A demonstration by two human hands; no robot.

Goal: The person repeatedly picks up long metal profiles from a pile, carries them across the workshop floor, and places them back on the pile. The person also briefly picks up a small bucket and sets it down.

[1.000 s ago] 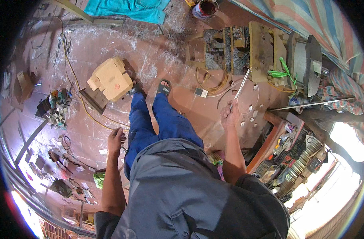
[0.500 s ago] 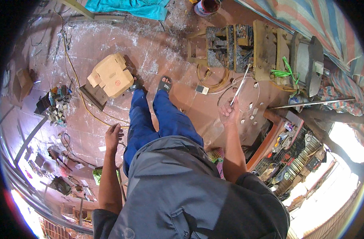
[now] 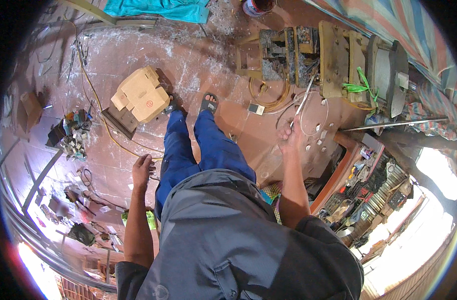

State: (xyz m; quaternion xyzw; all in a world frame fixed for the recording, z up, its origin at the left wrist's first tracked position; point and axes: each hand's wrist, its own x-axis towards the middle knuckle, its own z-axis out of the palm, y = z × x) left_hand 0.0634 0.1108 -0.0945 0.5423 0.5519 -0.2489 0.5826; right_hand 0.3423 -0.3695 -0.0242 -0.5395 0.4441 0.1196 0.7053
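My right hand point(image 3: 289, 136) is closed around one end of a slim, pale metal rod-like tool point(image 3: 304, 98). Its far end reaches up toward a dark, grimy metal frame point(image 3: 305, 62) on the floor; whether they touch I cannot tell. Beside my left thigh hangs my left hand point(image 3: 143, 169), fingers curled in, with no object showing in it. Behind that hand a thin yellow cable point(image 3: 119, 145) runs over the floor. A loop of pale wire or hose point(image 3: 326, 112) lies beyond my right hand.
A flattened cardboard box point(image 3: 141, 95) lies ahead of my feet. Coiled yellow hose point(image 3: 261, 102) and a small dark-and-white box point(image 3: 256, 108) sit before the frame. To the right is a cluttered tool rack point(image 3: 358, 185); loose parts point(image 3: 74, 135) lie at left. A paint can point(image 3: 257, 7) stands far off.
My right hand and the metal tool have shifted slightly away from me, and the tool keeps much the same slant. My left hand stays beside my thigh.
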